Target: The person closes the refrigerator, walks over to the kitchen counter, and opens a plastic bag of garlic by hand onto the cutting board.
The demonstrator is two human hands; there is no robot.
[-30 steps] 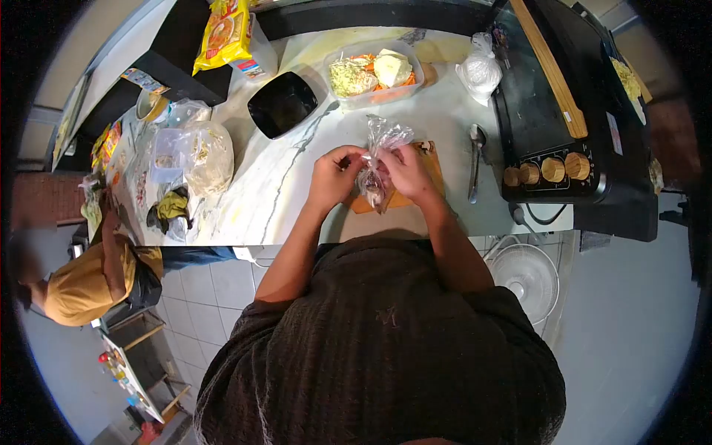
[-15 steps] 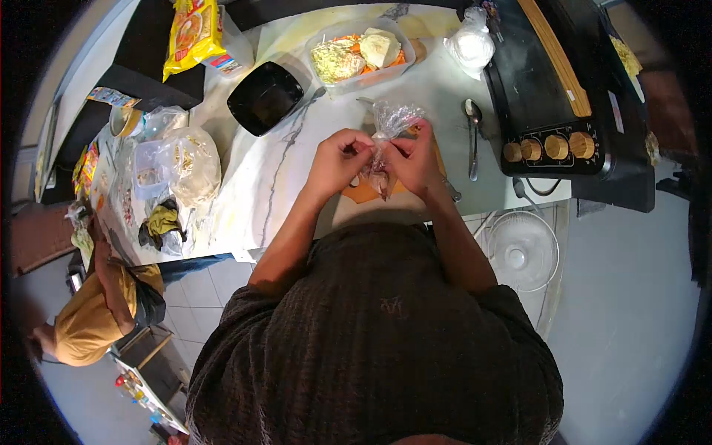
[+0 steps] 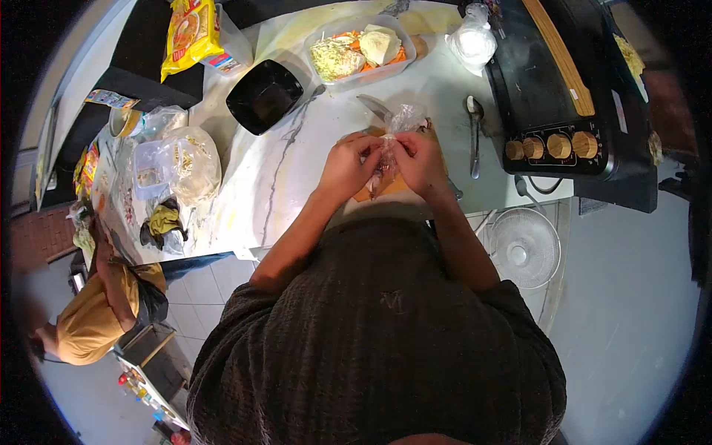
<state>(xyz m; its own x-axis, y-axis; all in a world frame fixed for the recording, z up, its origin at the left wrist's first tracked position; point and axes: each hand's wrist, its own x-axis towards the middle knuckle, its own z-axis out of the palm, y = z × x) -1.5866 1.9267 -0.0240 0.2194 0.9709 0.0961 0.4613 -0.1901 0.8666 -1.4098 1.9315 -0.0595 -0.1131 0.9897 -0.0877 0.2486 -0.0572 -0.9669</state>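
Between my two hands is a small clear plastic bag (image 3: 406,117), its crumpled film sticking up past my fingertips. Something pale and brownish shows in its lower part, too small to name. My left hand (image 3: 353,165) pinches the bag from the left, fingers closed. From the right, my right hand (image 3: 419,162) grips it with thumb and fingers pressed together. Under both hands lies an orange-brown cutting board (image 3: 393,190), mostly covered. A knife (image 3: 373,106) rests at the board's far side, its blade showing and its handle hidden.
A black square bowl (image 3: 265,96) and a clear tub (image 3: 359,76) of shredded vegetables stand beyond my hands. Right are a spoon (image 3: 475,141), a tied white bag (image 3: 472,46) and a black griddle (image 3: 552,122). A fan (image 3: 523,248) stands below. A person (image 3: 96,315) is at far left.
The bag's film is bunched smaller and sits slightly further right. My left hand has shifted a little right, and more of the knife blade shows.
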